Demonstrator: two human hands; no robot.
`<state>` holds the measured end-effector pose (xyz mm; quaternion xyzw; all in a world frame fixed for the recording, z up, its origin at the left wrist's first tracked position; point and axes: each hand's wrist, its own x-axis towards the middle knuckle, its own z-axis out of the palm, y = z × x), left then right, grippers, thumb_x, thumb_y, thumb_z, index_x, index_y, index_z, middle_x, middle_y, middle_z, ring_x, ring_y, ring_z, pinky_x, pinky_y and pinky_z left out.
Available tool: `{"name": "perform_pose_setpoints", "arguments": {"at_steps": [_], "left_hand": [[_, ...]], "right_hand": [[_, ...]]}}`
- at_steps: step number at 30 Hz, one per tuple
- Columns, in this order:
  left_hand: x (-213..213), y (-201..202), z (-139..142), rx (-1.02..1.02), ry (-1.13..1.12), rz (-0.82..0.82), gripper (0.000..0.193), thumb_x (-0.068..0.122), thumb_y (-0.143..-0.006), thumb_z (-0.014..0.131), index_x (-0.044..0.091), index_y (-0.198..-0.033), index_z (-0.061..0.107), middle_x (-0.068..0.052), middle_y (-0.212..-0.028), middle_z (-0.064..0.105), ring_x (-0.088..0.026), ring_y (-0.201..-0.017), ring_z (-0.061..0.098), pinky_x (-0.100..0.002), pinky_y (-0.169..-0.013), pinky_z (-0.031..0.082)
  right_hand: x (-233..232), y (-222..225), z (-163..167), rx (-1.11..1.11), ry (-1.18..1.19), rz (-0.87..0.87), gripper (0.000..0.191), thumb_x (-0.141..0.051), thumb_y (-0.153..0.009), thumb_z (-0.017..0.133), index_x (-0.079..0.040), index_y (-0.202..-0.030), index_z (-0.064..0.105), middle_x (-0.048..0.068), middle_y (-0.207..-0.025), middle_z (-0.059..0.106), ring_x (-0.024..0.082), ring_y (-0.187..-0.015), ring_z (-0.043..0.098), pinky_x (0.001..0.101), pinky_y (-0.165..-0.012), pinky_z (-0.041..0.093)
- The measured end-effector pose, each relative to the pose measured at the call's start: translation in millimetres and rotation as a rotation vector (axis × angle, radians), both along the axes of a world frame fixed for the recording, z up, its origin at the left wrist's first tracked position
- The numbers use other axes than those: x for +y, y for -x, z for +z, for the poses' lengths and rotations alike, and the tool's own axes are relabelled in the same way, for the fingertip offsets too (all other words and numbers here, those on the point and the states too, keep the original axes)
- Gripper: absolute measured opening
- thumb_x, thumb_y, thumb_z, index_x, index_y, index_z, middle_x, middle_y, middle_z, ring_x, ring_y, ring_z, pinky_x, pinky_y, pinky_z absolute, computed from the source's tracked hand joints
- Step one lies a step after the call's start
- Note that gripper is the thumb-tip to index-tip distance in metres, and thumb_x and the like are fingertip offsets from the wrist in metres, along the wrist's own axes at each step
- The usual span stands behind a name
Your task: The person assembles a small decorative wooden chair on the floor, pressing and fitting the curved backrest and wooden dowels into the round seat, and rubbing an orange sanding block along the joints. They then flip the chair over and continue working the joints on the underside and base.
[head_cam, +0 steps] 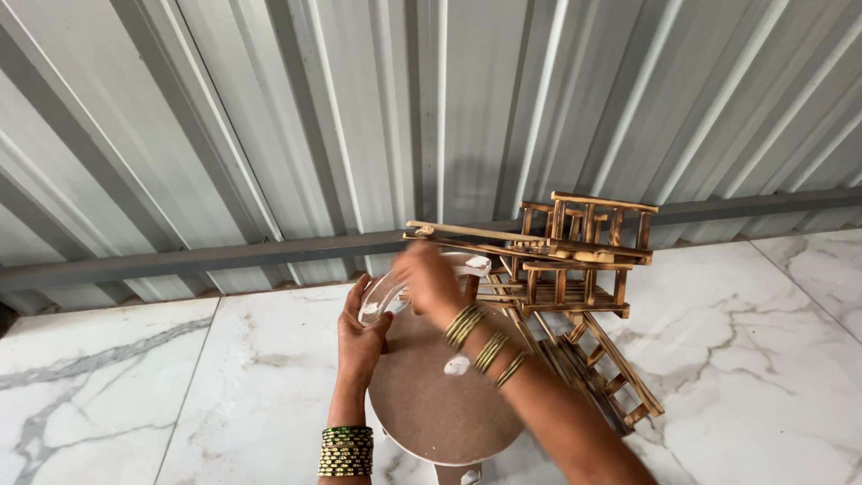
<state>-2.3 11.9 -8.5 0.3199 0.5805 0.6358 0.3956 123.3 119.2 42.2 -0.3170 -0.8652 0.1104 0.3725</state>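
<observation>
A: Fingers (pixel 373 301) of the left hand (pixel 359 341) curled shut round a clear plastic pouch (pixel 382 301) of white glue, held above the left rim of the round brown board (pixel 440 395).

B: And the other hand?

A: Right hand (pixel 429 280) is blurred, just right of the pouch, close to its white tip (pixel 474 264). Fingers look bunched together, but I cannot tell whether they pinch anything. A white smear (pixel 457 365) sits on that wrist by the bangles (pixel 489 346).

B: Progress on the build?

A: Judging by the wooden stick model (pixel 575 269) on the right: railed platform and lower deck joined, ladder (pixel 611 377) slanting down to the marble floor (pixel 180 377), a long stick (pixel 467 232) jutting left off the top. Structure looks largely assembled.

B: What's left?

A: The board is bare, no glue on it, and the model stands beside it, touching or overlapping its right edge; I can't tell which. Fixing to a base seems undone.
</observation>
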Motion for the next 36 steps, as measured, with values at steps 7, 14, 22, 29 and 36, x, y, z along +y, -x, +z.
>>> {"name": "perform_pose_setpoints", "arguments": {"at_steps": [7,14,22,29,36], "left_hand": [[0,-7,4,0.107,-0.179,0.026,0.077,-0.013,-0.078,0.065,0.01,-0.149,0.049,-0.007,-0.141,0.064,-0.016,-0.122,0.062,-0.028,-0.1,0.051],[14,2,-28,-0.038,-0.328,-0.015,0.067,-0.008,-0.087,0.064,0.008,-0.15,0.047,-0.005,-0.144,0.06,-0.017,-0.126,0.06,-0.032,-0.104,0.051],[2,-4,-13,0.053,-0.255,-0.015,0.069,-0.01,-0.084,0.066,0.006,-0.148,0.049,-0.008,-0.135,0.066,-0.015,-0.118,0.065,-0.03,-0.099,0.054],[-7,-17,9,0.061,-0.199,0.033,0.066,-0.012,-0.083,0.063,0.006,-0.146,0.054,-0.006,-0.12,0.072,-0.011,-0.093,0.067,-0.027,-0.088,0.055],[-12,-11,8,0.192,-0.297,0.03,0.063,-0.013,-0.082,0.061,0.003,-0.143,0.058,-0.008,-0.124,0.073,-0.008,-0.11,0.066,-0.026,-0.096,0.053]], "right_hand": [[50,-46,3,-0.075,0.032,-0.362,0.015,0.01,-0.075,0.072,-0.004,-0.08,0.073,0.009,-0.09,0.067,0.021,-0.085,0.064,0.0353,-0.076,0.057],[-61,20,-2,0.051,0.14,0.304,0.024,0.006,-0.084,0.068,-0.005,-0.102,0.079,0.01,-0.087,0.062,0.025,-0.088,0.061,0.0411,-0.083,0.051],[-6,-11,5,-0.016,-0.012,0.041,0.02,0.008,-0.061,0.075,-0.003,-0.078,0.075,0.013,-0.092,0.063,0.027,-0.091,0.06,0.0397,-0.081,0.052],[43,-40,-7,-0.076,0.09,-0.397,0.018,0.007,-0.074,0.073,-0.008,-0.068,0.066,0.011,-0.078,0.067,0.023,-0.087,0.07,0.0389,-0.102,0.051],[-23,26,-14,-0.066,0.103,-0.002,0.015,0.002,-0.08,0.078,-0.009,-0.09,0.077,0.013,-0.093,0.067,0.027,-0.089,0.066,0.0408,-0.077,0.056]]}}
